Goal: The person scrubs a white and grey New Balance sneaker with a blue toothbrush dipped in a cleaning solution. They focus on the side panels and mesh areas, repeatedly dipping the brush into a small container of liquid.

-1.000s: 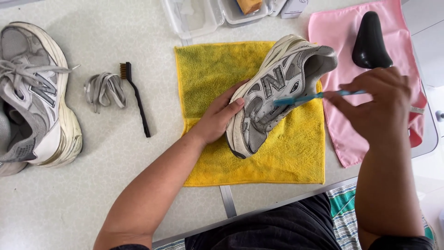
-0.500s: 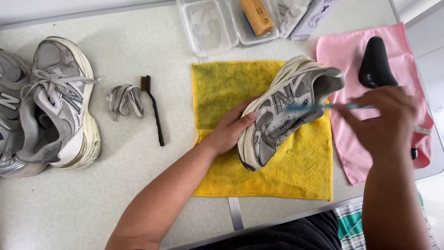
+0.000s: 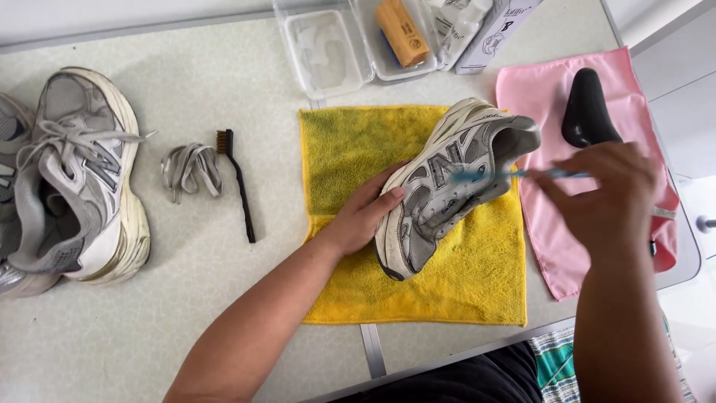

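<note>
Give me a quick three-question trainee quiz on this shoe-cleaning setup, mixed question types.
1. True or false: the grey unlaced sneaker lies on the yellow terry cloth.
2. What does the right hand hold? A) thin blue brush B) black wire brush C) grey laces
3. Which hand steadies the sneaker?

Key: 1 true. 2 A. 3 the left hand.

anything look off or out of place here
Nothing is spilled or broken. The grey sneaker on the yellow cloth has no laces; a loose bundle of laces lies on the table beside a small black brush.
</note>
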